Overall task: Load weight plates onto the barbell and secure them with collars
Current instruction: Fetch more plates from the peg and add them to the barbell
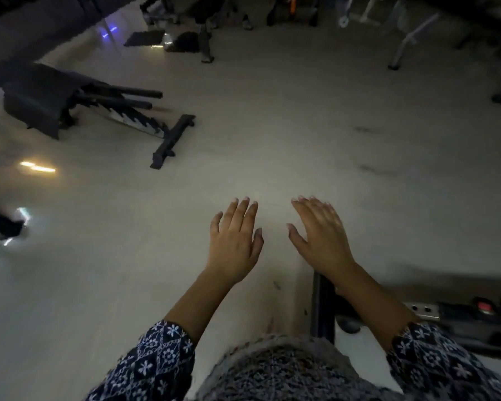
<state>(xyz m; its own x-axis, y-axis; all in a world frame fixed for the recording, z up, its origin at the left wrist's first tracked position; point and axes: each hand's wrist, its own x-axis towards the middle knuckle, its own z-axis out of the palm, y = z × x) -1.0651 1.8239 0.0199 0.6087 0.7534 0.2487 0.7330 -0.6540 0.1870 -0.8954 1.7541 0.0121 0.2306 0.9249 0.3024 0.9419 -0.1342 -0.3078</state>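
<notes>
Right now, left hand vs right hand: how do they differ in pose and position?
The left hand hangs over bare floor; the right hand has its wrist crossing a dark metal frame at lower right. The left hand's fingers point up and slightly right in the picture, while the right hand's fingers lean up and left, so the fingertips converge. Both are open, palms down, fingers extended, holding nothing, with patterned sleeves.

Dim, blurry, edge-warped; floor (104, 279) glare patches.
</notes>
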